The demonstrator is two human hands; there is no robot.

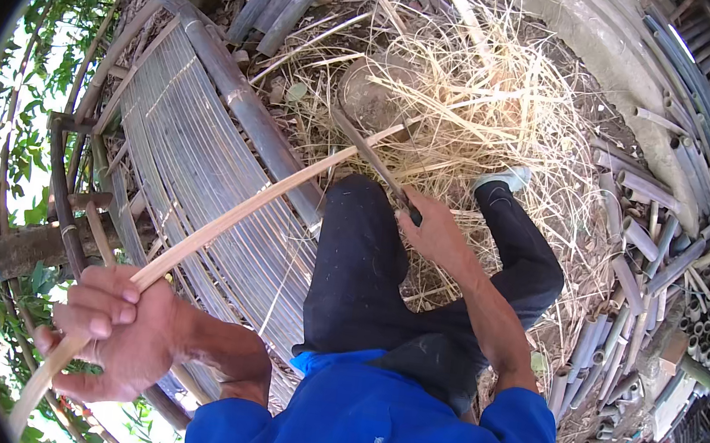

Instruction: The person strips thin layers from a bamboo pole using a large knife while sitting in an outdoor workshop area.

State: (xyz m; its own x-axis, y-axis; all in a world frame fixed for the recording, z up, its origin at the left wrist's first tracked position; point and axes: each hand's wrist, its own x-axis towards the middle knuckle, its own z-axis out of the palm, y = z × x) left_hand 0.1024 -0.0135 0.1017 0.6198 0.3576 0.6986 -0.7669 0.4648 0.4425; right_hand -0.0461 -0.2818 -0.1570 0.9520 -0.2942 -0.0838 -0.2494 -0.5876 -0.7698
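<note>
A long, pale bamboo strip (pixel 235 214) runs slantwise from the lower left toward the upper middle, over a slatted bench. My left hand (pixel 135 324) is closed around it near the lower end, and the tail sticks out past my fingers. In my right hand (pixel 438 235), beside my bent knee, is the handle of a knife (pixel 370 156). Its long dark blade points up and left, crossing the strip near the far end. I cannot tell from this view whether the blade's edge is pressed into the strip.
The bamboo slat bench (pixel 200 127), with its thick pole frame, stands to my left. Curly pale shavings (pixel 507 90) heap on the ground ahead, around a rounded stump-like block (pixel 377 90). Cut bamboo lengths (pixel 648 187) are stacked along the right. Leafy plants (pixel 37 76) grow beyond the bench.
</note>
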